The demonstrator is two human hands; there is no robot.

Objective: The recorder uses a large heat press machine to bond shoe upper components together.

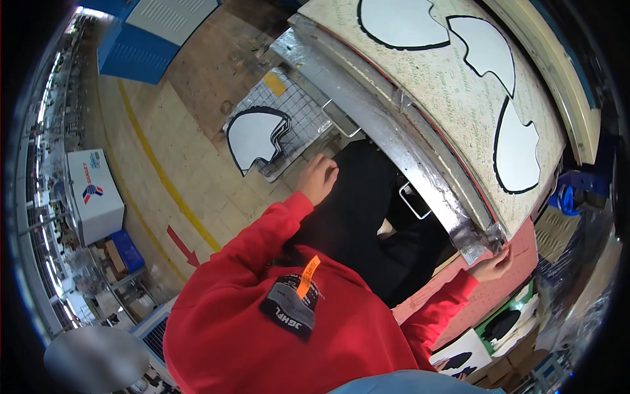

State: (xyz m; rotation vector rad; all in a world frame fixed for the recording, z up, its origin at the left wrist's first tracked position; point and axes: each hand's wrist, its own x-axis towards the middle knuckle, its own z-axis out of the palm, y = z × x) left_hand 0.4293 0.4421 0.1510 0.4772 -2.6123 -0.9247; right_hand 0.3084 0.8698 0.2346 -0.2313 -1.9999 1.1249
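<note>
My left hand (319, 178) hangs beside my black-clad leg with its fingers loosely bent and apart, holding nothing that I can see. Beyond it a stack of white, curved, fan-shaped pieces (252, 139) with black edges lies on a grid-marked board (305, 118). My right hand (493, 264) is at the near corner of a metal-edged machine bed, its fingers closed near a small dark fitting (497, 241); what they hold, if anything, is hidden. On the pale bed surface (453, 85) lie three white black-edged pieces (517, 148), spaced apart.
Two metal handles (415, 201) stick out from the bed's silver front rail (387, 141). A pale beam (554, 72) runs along the far side. Pink board (518, 259) lies below the right corner. A blue-and-grey cabinet (141, 49) and a white box (95, 197) stand left.
</note>
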